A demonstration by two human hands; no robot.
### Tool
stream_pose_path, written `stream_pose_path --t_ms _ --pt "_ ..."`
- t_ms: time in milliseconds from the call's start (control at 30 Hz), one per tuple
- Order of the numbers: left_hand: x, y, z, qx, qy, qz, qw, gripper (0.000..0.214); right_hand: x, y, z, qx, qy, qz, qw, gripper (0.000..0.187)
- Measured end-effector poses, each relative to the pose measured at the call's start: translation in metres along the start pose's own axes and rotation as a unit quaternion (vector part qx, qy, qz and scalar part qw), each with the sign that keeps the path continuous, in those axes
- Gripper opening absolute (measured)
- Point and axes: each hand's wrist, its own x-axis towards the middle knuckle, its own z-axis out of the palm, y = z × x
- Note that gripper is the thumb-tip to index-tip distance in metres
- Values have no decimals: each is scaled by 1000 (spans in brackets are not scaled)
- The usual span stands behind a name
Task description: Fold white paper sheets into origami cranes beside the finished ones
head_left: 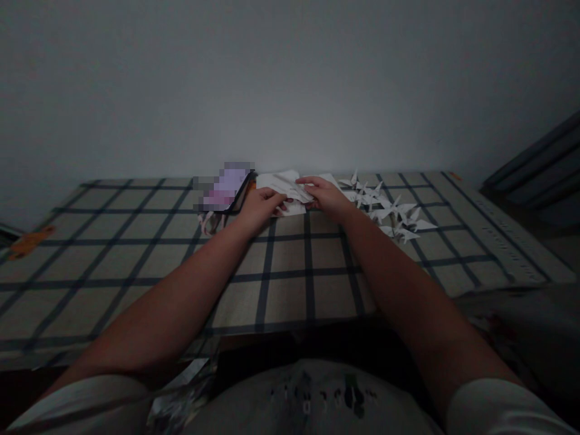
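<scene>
Both of my hands meet at a creased sheet of white paper near the back middle of the table. My left hand pinches its left lower edge between thumb and fingers. On the other side, my right hand grips the right edge, thumb and fingers closed on it. More white paper lies flat beneath the held sheet. Just right of my right hand sits a cluster of several folded white paper cranes. The fingertips under the paper are partly hidden.
A phone with a lit, blurred screen leans left of my hands, a pink strap below it. Checked cloth covers the table, which meets a plain wall. An orange patch shows at far left.
</scene>
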Motion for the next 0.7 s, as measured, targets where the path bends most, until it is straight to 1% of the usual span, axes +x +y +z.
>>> stream_pose_path --t_ms 67,133,200,267,333,400,500,600,700 --pt "0 -1 -1 55 19 14 998 23 -2 -3 1 -43 6 -12 999 24" --pt "-2 0 -2 130 33 60 989 22 -4 -5 3 -94 8 -32 995 35" --pt "-4 0 -1 189 43 109 975 24 -6 -4 5 -138 -6 -54 989 44" --pt "-6 1 -1 215 42 133 967 27 -8 -2 7 -160 -25 -79 984 56" --pt "-7 1 0 228 32 145 962 27 -8 1 9 -182 -23 -108 977 64" --pt "-7 1 0 238 17 164 957 25 -8 3 9 -204 -17 -131 970 64" --pt "-7 0 -1 235 1 178 955 25 -8 2 8 -218 -34 -142 965 59" --pt "-7 0 -3 227 -11 184 956 30 -8 -1 6 -252 -35 -155 955 50" --pt "-7 0 -4 214 -24 205 955 32 -10 -4 4 -271 -33 -175 946 39"
